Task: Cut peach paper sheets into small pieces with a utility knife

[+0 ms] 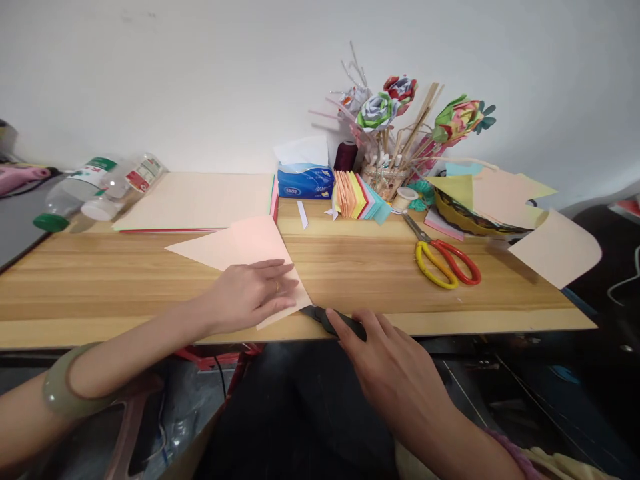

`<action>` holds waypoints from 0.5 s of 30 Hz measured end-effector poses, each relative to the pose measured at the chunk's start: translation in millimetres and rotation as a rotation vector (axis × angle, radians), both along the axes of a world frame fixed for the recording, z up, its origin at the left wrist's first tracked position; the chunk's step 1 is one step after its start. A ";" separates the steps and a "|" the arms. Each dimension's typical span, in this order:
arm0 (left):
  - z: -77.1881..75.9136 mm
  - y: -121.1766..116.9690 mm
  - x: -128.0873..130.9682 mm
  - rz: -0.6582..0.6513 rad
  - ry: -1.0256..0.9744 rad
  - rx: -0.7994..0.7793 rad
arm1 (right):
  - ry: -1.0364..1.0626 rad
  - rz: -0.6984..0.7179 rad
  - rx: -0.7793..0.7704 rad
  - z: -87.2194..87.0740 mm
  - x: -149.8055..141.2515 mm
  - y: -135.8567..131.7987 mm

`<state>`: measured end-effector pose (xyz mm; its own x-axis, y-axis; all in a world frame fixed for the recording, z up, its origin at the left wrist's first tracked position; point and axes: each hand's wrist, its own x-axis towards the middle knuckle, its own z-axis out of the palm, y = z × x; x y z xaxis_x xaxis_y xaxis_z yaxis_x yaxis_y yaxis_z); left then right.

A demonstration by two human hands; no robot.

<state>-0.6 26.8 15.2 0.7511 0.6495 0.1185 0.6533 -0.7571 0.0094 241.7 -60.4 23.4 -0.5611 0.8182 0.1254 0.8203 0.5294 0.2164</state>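
Pressing flat on the pale pink folded paper (245, 241), the left hand (250, 293) has its fingers stretched out over the sheet, pinning it without clasping it. Over on the other side, the right hand (395, 363) is wrapped around a black-handled knife (358, 326), index finger laid forward along the handle, dark blade right at the paper's near right corner; whether the blade sits under the sheet or between its layers, I can't tell. And that paper lies near the front edge of the wooden tabletop (360, 267), just in front of the large paper stack (200, 200). Look at the shape: one sharp point aims left, and the long axis slants from that tip down toward the knife, nearer the person at the right end. The knife points left and slightly away, its handle trailing back to the right. Handling-wise, this paper should be feather-light, flexible, quick to skid and easy to crease or tear, so a broad flat palm near the edge suits it best. The knife looks stiff and light; the handle is the place to hold, well behind the blade.
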 end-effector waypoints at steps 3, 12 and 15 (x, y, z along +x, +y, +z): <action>-5.2 6.0 5.2 0.075 -0.036 0.079 | -0.020 -0.009 0.001 0.1 -0.7 1.4; -26.8 14.4 0.3 0.252 0.180 0.005 | -0.030 0.005 0.012 0.2 5.1 7.1; -27.8 14.0 0.7 0.264 0.189 -0.013 | -0.033 0.051 0.029 -2.9 12.2 8.5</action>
<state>0.0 40.8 -12.6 0.5646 0.8252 -0.0165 0.8180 -0.5621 -0.1223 253.9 -51.9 20.5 -0.6060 0.7849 0.1291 0.7847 0.5632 0.2590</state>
